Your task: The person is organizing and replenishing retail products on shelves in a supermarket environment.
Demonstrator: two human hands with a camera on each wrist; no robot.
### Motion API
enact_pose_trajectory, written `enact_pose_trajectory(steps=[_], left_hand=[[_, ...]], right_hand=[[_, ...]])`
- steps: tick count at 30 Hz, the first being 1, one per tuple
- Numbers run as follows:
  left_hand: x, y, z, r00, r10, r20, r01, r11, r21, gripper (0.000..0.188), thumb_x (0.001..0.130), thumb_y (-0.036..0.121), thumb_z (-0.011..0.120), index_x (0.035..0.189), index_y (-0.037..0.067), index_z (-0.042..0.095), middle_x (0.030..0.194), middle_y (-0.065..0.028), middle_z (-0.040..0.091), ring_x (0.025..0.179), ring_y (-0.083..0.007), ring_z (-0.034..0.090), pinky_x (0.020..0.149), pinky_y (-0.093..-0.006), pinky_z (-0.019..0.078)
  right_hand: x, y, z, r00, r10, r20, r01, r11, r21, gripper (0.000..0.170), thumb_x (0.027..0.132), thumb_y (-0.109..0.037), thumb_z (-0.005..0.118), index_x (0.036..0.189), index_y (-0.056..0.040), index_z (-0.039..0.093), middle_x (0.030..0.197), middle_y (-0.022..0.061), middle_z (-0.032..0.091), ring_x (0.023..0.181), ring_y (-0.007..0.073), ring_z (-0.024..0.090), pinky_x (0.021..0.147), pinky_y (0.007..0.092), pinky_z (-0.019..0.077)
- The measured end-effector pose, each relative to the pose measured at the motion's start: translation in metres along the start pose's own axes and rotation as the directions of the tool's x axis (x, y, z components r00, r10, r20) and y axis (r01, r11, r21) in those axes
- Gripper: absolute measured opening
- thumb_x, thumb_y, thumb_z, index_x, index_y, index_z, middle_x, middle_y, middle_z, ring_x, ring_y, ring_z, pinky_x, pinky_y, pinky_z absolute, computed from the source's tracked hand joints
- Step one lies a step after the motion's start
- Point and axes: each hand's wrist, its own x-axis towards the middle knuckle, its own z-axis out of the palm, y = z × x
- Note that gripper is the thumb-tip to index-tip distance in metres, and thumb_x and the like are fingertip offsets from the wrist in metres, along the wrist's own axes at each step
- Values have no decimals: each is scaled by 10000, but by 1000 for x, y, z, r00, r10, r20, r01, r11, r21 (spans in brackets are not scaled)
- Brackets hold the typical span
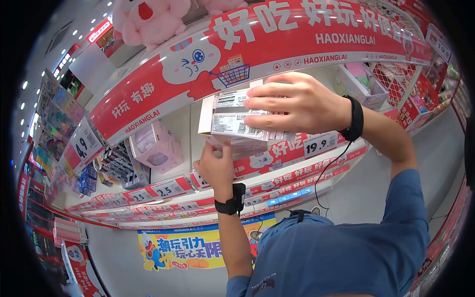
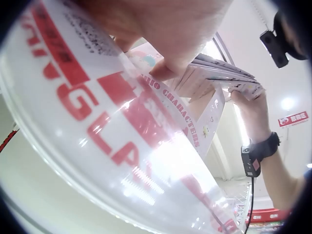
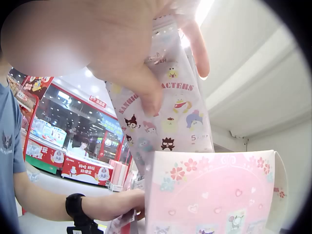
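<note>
My right hand [image 1: 307, 101] grips a stack of flat packets [image 3: 170, 107], thumb on one face and fingers over the other. The packets are pale, with small cartoon characters on one side and barcodes on the other. They stand at the opening of a pink cardboard display box [image 3: 209, 195] printed with flowers and hearts. Low on the near side of that box, my left hand [image 1: 216, 166] holds it with thumb and fingers. Its fingertips are partly hidden in the head view. In the left wrist view, the packets [image 2: 214, 75] fan slightly above the box.
A curved red sign panel [image 1: 316, 37] arches over the shelf, with pink plush toys [image 1: 153, 20] above. Another pink box [image 1: 156, 146] stands left on the shelf, and an open carton [image 1: 363, 86] right. Price strips [image 1: 168, 188] line the shelf edge. A cable [image 1: 319, 185] hangs from my right wrist.
</note>
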Motion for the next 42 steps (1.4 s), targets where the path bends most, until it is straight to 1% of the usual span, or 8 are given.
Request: enact_pose_trajectory(steps=[9, 14, 16, 21, 24, 34, 39, 42], left_hand=[[-10, -26, 0, 965, 238, -111, -236, 971, 27, 427, 750, 246, 650, 1114, 26, 616, 1066, -139, 631, 973, -267, 572, 888, -383, 352], [-21, -10, -65, 968, 222, 116, -50, 624, -780, 525, 810, 306, 593, 1176, -67, 547, 1177, -185, 564, 1123, -291, 512, 934, -388, 395], [-19, 33, -82, 818, 455, 351, 183, 373, -910, 684, 819, 413, 595, 1254, -99, 472, 1191, -186, 552, 1109, -288, 523, 912, -356, 405], [-35, 73, -33, 168, 675, 719, 239, 680, -694, 1037, 659, 358, 813, 1435, 11, 218, 1301, -180, 467, 1050, -237, 562, 950, -363, 417], [-52, 87, -18, -17, 593, 805, 621, 637, -456, 1006, 664, 247, 815, 1440, 35, 210, 1219, -143, 509, 1011, -210, 578, 929, -344, 436], [-76, 79, 23, 252, 473, 844, 904, 195, -380, 740, 698, 349, 699, 1268, -18, 401, 1121, -125, 543, 1055, -233, 568, 908, -349, 463], [-70, 85, 26, 383, 386, 839, 895, 71, -441, 725, 719, 324, 665, 1292, -25, 391, 1145, -125, 549, 1082, -227, 564, 908, -346, 470], [-72, 80, 35, 294, 419, 859, 934, 65, -352, 670, 751, 240, 659, 1303, -22, 387, 1162, -136, 545, 1068, -213, 570, 899, -335, 479]], right_hand=[[-32, -23, -40, 990, 127, -60, -109, 964, 243, 187, 823, -162, 629, 992, -100, 680, 1021, 98, 675, 938, 219, 651, 733, 329, 517], [-55, -26, -64, 954, 225, 198, -297, 632, 716, 219, 802, -171, 640, 989, -78, 706, 1042, 81, 681, 925, 231, 656, 713, 330, 514], [-62, -34, -63, 947, 166, 274, -320, 490, 811, 307, 748, -111, 670, 1053, -95, 695, 1049, 54, 676, 894, 227, 653, 691, 345, 507], [-68, -44, -48, 911, 79, 404, -408, 314, 858, 446, 644, -15, 738, 1076, -106, 672, 984, 50, 676, 857, 236, 637, 694, 362, 485], [-80, -45, -46, 849, 115, 515, -526, 259, 810, 404, 660, -87, 772, 1050, -86, 666, 932, 57, 680, 865, 249, 628, 762, 385, 479], [-118, -78, -38, 609, 763, 217, -733, 436, 522, 865, 603, -295, 845, 1336, -69, 446, 1357, 158, 465, 1193, 307, 471, 977, 397, 371], [-121, -127, -34, 705, 679, 207, -671, 542, 506, 1029, 581, -398, 857, 1431, -150, 331, 1488, 201, 248, 1324, 373, 327, 1003, 492, 294], [-127, -134, -14, 724, 675, 141, -670, 638, 379, 999, 551, -322, 864, 1401, -214, 351, 1468, 183, 271, 1317, 360, 334, 972, 485, 295]])
